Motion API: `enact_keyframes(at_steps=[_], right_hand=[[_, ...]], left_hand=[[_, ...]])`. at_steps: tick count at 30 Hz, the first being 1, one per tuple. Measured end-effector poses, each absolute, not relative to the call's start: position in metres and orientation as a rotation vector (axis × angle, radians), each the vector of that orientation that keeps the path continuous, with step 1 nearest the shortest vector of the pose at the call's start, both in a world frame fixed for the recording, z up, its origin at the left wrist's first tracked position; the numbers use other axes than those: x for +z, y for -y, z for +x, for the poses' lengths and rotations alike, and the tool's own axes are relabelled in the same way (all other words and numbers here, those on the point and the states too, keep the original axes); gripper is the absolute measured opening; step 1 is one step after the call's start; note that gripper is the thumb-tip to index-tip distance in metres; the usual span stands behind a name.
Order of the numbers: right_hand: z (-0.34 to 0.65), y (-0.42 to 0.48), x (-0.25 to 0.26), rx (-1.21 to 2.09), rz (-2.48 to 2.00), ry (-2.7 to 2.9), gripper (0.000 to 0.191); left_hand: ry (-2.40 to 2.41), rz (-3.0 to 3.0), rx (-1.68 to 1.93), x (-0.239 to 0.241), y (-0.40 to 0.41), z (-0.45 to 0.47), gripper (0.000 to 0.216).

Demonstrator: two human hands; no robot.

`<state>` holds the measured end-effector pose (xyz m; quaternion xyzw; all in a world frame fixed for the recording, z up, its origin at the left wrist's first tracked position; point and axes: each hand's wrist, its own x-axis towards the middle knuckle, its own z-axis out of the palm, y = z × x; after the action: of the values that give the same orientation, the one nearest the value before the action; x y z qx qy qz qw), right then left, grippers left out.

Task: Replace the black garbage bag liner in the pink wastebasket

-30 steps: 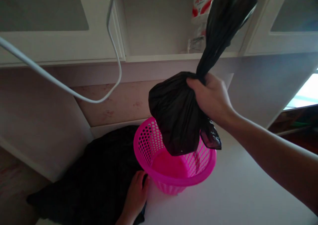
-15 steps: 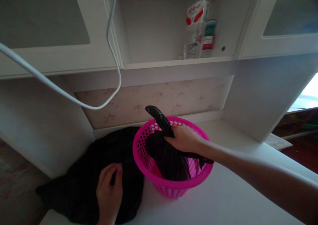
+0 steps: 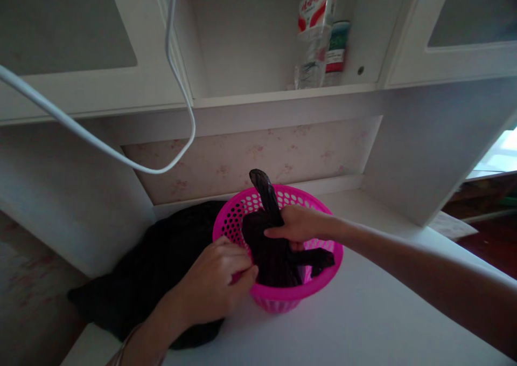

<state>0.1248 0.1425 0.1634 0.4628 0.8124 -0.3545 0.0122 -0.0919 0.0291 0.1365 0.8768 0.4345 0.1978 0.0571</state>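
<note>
A round pink plastic basket with holes in its wall stands on the white surface. Inside it sits a black plastic bag, gathered at the neck, with one loose end pointing up and another lying toward the right rim. My right hand is closed around the neck of this bag, over the basket's opening. At the basket's left front rim, my left hand has its fingers curled over the edge, thumb toward the front. A larger black bag lies flat to the left, partly behind my left forearm.
A white cable hangs in a loop at the upper left. Above, an open cupboard shelf holds a clear plastic bottle and a green and red container. White side panels flank the white tabletop.
My left hand has moved right, from over the large black bag to the basket rim. My right hand keeps its hold on the bag, whose upper end now points more upright.
</note>
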Motion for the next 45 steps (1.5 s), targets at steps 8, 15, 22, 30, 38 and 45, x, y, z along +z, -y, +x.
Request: enact_keyframes(at_steps=[8,15,22,30,38,45], right_hand=[[0.142,-0.156,0.150,-1.437,1.005,-2.629,0.026],[0.140,-0.160,0.142,-1.326,1.023,-2.756,0.006],[0.142,-0.159,0.152,-0.875,1.153,-2.878,0.016],[0.161,-0.159,0.166,-0.287,1.269,-2.864,0.023],[0.147,-0.141,0.152,-0.331,0.744,-3.178,0.013],[0.182,-0.160,0.161,-0.274,0.779,-3.279,0.020]], left_hand=[[-1.407,2.515,0.452,0.160,-0.045,-0.106,0.032],[-1.413,2.593,0.339,0.156,-0.067,-0.075,0.043],[-1.575,2.622,0.307,0.149,-0.076,-0.071,0.023],[-1.526,2.694,0.262,0.172,-0.073,-0.115,0.023],[-1.483,2.608,0.304,0.161,-0.065,-0.082,0.023],[-1.433,2.441,0.303,0.168,-0.067,-0.105,0.019]])
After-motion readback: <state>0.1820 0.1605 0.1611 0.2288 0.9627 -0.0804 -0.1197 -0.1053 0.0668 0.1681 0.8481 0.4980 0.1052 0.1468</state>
